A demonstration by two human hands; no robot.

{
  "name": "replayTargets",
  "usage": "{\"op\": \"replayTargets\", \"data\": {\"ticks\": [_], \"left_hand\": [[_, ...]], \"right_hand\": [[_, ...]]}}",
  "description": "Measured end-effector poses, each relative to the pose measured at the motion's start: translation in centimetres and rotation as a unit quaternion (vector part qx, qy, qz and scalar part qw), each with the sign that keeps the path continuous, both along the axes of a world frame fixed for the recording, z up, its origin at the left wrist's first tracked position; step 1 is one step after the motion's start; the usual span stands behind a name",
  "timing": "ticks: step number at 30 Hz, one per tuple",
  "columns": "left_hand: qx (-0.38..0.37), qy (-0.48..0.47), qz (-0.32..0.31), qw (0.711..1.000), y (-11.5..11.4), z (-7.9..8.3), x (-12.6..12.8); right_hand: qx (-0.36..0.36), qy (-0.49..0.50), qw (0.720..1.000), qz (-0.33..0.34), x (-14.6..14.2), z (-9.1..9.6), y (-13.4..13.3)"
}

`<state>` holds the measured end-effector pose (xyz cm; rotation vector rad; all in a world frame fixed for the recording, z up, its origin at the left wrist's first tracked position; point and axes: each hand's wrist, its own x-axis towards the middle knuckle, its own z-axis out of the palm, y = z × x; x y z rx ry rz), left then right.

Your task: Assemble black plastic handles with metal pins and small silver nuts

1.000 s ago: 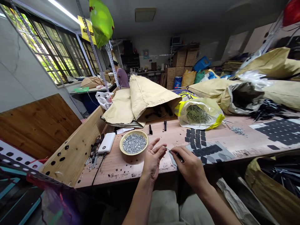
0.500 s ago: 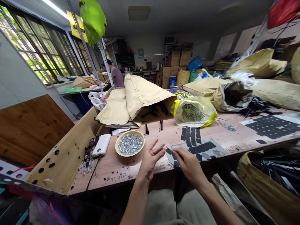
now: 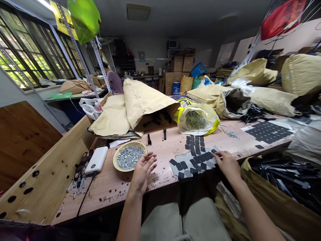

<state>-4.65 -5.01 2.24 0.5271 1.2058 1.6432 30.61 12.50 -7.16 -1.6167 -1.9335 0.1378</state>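
Observation:
My left hand [image 3: 143, 172] is raised beside a yellow bowl [image 3: 114, 163] of small shiny metal pieces [image 3: 129, 157]. Its fingers are apart and loosely bent, holding nothing. To the right, my right hand [image 3: 228, 165] reaches to the end of a row of black rounded-square pads [image 3: 200, 157] on a grey backing sheet [image 3: 175, 171]. Thumb and forefinger are pinched together there; what sits between them is too small to make out. More black pads [image 3: 194, 140] lie on the table behind the sheet. Two short black strap pieces with buckles [image 3: 149, 139] lie past the bowl.
A white power bank [image 3: 97, 160] with a cable, glasses and metal rods [image 3: 79, 184] lie left. Behind stand large tan sacks [image 3: 147, 100] and a bag of thin metal pins [image 3: 197, 120]. Another pad sheet [image 3: 268, 132] and an open sack of black strips [image 3: 283, 180] are right.
My right hand has moved right, from the left end of the backing sheet to its right end. My left hand has drawn left towards the bowl. The view has turned rightwards.

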Motion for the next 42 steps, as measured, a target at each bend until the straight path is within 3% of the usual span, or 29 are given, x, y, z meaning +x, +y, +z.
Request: {"op": "replayTargets", "data": {"ticks": [1, 2, 4, 5, 8, 9, 12, 13, 16, 17, 20, 21, 24, 28, 33, 37, 39, 42], "left_hand": [[0.001, 0.001, -0.004, 1.0, 0.0, -0.1, 0.0], [0.0, 0.002, -0.007, 1.0, 0.0, -0.1, 0.0], [-0.004, 0.004, -0.007, 1.0, 0.0, -0.1, -0.1], [-0.004, 0.004, -0.004, 1.0, 0.0, -0.1, -0.1], [0.003, 0.005, 0.002, 1.0, 0.0, 0.0, -0.1], [0.002, 0.006, -0.003, 1.0, 0.0, 0.0, 0.0], [-0.005, 0.005, -0.013, 1.0, 0.0, 0.1, 0.3], [-0.003, 0.002, -0.009, 1.0, 0.0, 0.2, 0.4], [0.003, 0.001, -0.007, 1.0, 0.1, 0.4, 0.7], [0.002, 0.005, -0.013, 1.0, 0.1, 0.5, 0.7], [-0.004, 0.012, -0.018, 1.0, 0.1, 0.6, 0.8], [-0.002, 0.012, -0.012, 1.0, 0.1, 0.6, 0.7], [0.003, 0.015, 0.0, 1.0, 0.1, 0.7, 0.5], [-0.005, 0.032, 0.003, 0.999, -0.1, 0.9, -0.1], [0.009, 0.067, 0.036, 0.997, 1.1, 0.8, -0.9], [0.018, 0.194, 0.044, 0.98, 4.8, 1.2, -1.3], [-0.004, 0.299, 0.057, 0.953, 7.8, 1.6, -1.6], [-0.063, 0.384, 0.087, 0.917, 12.7, 1.9, -2.6]], "right_hand": [[0.001, 0.003, 1.0, -0.019, 0.0, 0.0, 0.1], [-0.014, 0.007, 1.0, 0.009, 0.0, -0.1, 0.2], [-0.059, 0.022, 0.99, 0.13, 0.1, 0.0, 0.3], [-0.063, 0.03, 0.986, 0.15, 0.1, 0.0, 0.4], [-0.016, 0.039, 0.999, 0.019, 0.3, 0.2, 0.3], [-0.017, 0.04, 0.999, 0.012, 0.4, 0.2, 0.2], [-0.073, 0.041, 0.983, 0.163, 0.5, 0.3, -0.1], [-0.07, 0.043, 0.983, 0.166, 0.5, 0.3, -0.1], [-0.012, 0.055, 0.998, 0.028, 0.4, 0.3, -0.1], [-0.015, 0.06, 0.998, 0.026, 0.3, 0.4, -0.2], [-0.092, 0.073, 0.979, 0.165, 0.1, 0.6, -0.4], [-0.107, 0.08, 0.974, 0.184, 0.3, 0.6, -0.5], [-0.096, 0.128, 0.983, 0.095, 2.0, 0.5, -1.1], [-0.099, 0.201, 0.974, -0.037, 6.7, -0.8, -2.9], [-0.106, 0.234, 0.964, -0.069, 10.7, -2.7, -5.6], [-0.101, 0.283, 0.952, -0.063, 8.0, -1.8, -5.1], [-0.099, 0.297, 0.95, -0.022, 4.5, -0.6, -3.9], [-0.083, 0.28, 0.953, 0.083, -2.5, 1.0, -1.5]]}}
